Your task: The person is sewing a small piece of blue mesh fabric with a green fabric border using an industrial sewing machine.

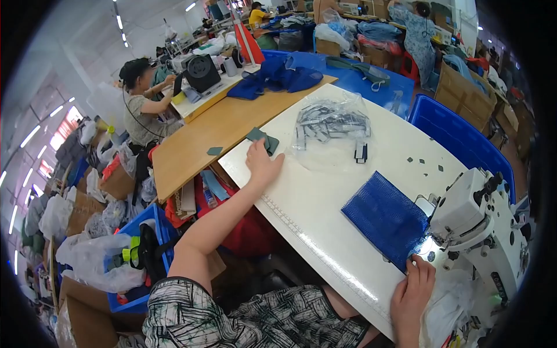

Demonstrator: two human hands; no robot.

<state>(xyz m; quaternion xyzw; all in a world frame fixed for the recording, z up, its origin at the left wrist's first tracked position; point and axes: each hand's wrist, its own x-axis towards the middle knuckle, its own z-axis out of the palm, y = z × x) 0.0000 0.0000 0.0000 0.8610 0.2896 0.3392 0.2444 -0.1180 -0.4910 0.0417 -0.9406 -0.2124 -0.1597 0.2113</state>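
My left hand [264, 162] reaches to the far left edge of the white sewing table [313, 209]. Its fingertips touch a small pile of dark green fabric patches [270, 143], and its thumb stands apart from the fingers. My right hand [414, 284] pinches the near corner of a blue mesh fabric piece [383, 217], its fingers bent. That piece lies flat, with its right edge by the lit needle area of a white sewing machine [464, 214]. What lies under the right fingertips is partly hidden.
A clear plastic bag of grey-and-white strips [333, 124] lies mid-table, a dark label [361, 153] beside it. Small green scraps [424, 162] are scattered near the machine. A wooden table [197, 156] adjoins on the left, where another person [142, 104] works. A blue bin [464, 139] stands behind.
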